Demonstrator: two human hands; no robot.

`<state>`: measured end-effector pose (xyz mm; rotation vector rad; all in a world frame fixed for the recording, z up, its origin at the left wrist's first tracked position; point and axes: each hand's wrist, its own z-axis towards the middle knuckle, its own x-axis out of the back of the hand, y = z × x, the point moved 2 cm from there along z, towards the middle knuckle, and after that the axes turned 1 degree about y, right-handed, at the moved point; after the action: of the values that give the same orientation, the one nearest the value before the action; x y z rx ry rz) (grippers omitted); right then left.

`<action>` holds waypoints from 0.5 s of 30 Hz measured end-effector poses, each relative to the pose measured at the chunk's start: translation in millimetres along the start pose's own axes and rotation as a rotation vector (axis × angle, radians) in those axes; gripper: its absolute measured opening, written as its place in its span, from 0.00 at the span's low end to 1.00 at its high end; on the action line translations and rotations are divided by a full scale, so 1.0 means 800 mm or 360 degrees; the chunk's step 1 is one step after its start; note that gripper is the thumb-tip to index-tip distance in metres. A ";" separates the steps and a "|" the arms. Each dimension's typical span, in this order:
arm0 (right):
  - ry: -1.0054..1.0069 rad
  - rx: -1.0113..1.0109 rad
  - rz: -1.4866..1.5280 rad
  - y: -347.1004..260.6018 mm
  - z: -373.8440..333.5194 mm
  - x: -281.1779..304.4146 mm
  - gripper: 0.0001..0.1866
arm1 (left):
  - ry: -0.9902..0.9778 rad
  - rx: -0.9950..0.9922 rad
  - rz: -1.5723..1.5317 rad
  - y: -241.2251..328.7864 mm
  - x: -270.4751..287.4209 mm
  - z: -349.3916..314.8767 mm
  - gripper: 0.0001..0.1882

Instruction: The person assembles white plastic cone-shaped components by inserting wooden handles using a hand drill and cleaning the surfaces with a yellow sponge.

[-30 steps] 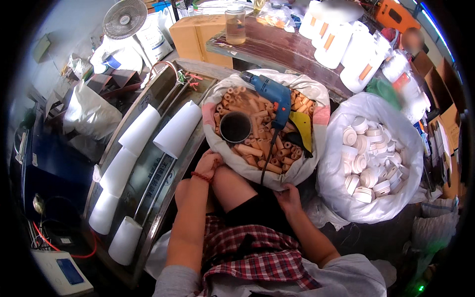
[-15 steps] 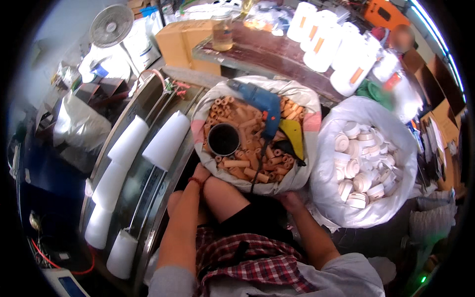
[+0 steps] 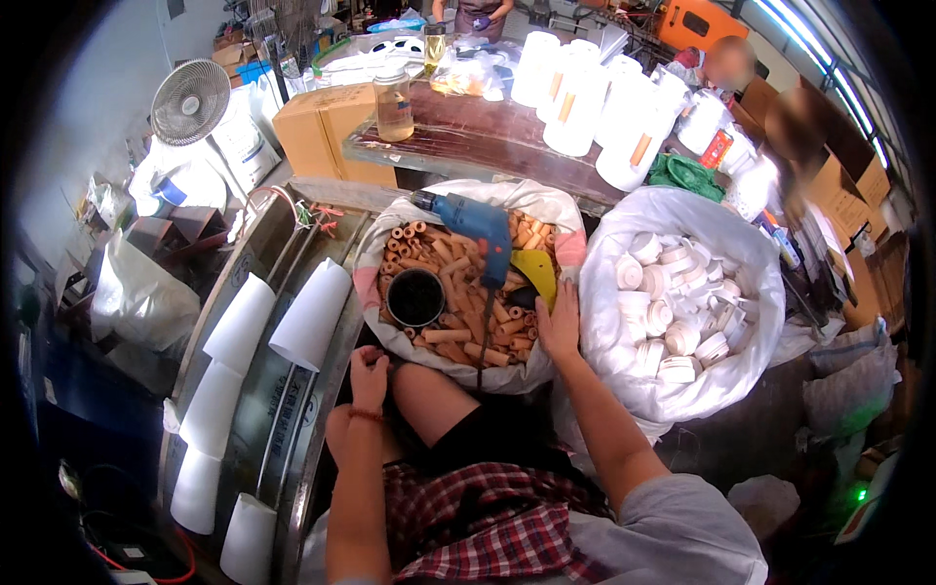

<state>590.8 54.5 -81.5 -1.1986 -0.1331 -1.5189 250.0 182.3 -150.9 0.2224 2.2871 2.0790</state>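
Resting flat, fingers spread, the right hand (image 3: pixel 558 322) touches the brown tubes' sack (image 3: pixel 390 229) beside a yellow piece (image 3: pixel 534 273). The left hand (image 3: pixel 369 369) pinches that sack's near rim. A blue drill (image 3: pixel 475 222) lies on the tubes (image 3: pixel 448 292).

We rest our right hand (image 3: pixel 558 322) flat on the right rim of the white sack of cardboard tubes (image 3: pixel 458 283), just below the yellow piece (image 3: pixel 534 273). Our left hand (image 3: pixel 370 369) grips the sack's lower left edge. A blue drill (image 3: pixel 475 222) and a black cup (image 3: pixel 416 297) lie on the tubes. Right of this sack sits a bag of white spools (image 3: pixel 682 312).
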 end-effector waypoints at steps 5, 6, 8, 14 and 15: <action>-0.0069 -0.0153 0.0454 0.046 0.031 -0.012 0.34 | 0.0115 0.0112 -0.0269 0.053 0.089 -0.066 0.14; -0.0057 -0.0140 0.0399 0.063 0.043 -0.024 0.35 | 0.0187 0.0119 -0.0277 0.058 0.111 -0.084 0.14; -0.0126 -0.0257 0.0388 0.069 0.062 -0.032 0.35 | 0.0298 0.0083 -0.0247 0.040 0.173 -0.110 0.12; -0.0205 -0.0226 0.0393 0.062 0.082 -0.020 0.38 | 0.0703 0.0408 -0.0340 -0.002 0.265 -0.205 0.06; -0.0215 -0.0190 0.0397 0.037 0.081 -0.010 0.38 | 0.0773 0.0476 -0.0340 -0.016 0.278 -0.224 0.06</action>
<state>651.8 91.8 -71.8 -1.3597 0.0177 -1.2424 6.5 34.0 -131.1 -0.5573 2.7310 1.8291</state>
